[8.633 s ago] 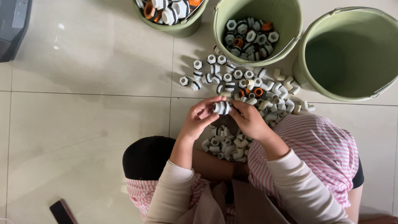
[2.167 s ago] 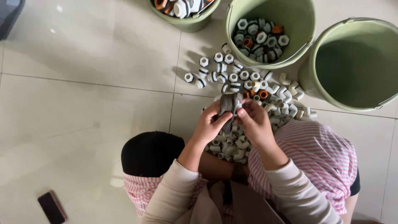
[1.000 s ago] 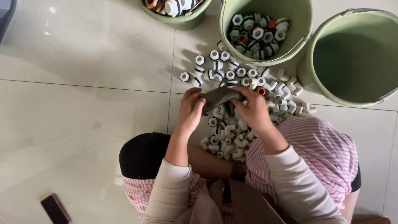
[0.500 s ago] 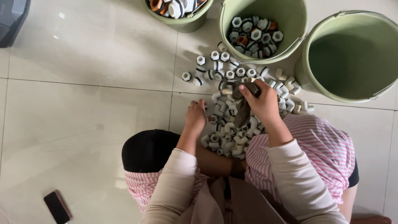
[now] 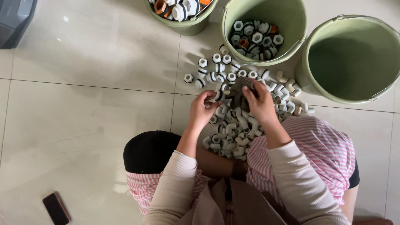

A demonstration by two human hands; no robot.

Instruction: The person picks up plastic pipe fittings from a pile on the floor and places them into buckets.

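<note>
A pile of small white and grey plastic pipe fittings (image 5: pixel 233 133) lies on the tiled floor between my knees. My left hand (image 5: pixel 203 110) is over the pile's left side, its fingers closed on a white fitting (image 5: pixel 218 96). My right hand (image 5: pixel 260 104) is just to the right, gripping a grey fitting (image 5: pixel 238 92) at its fingertips. The two hands are close together, almost touching. More fittings (image 5: pixel 216 68) are scattered beyond the hands toward the buckets.
Three green buckets stand at the far side: the left one (image 5: pixel 183 27) holds white and orange fittings, the middle one (image 5: pixel 291 25) has several fittings at its bottom, the right one (image 5: pixel 312 79) looks empty. A dark phone (image 5: pixel 56 207) lies at lower left; a dark box (image 5: pixel 14 21) at top left.
Half a second ago my left hand rested low on the pile; it has risen with a fitting toward my right hand, which has drawn back slightly with the grey fitting.
</note>
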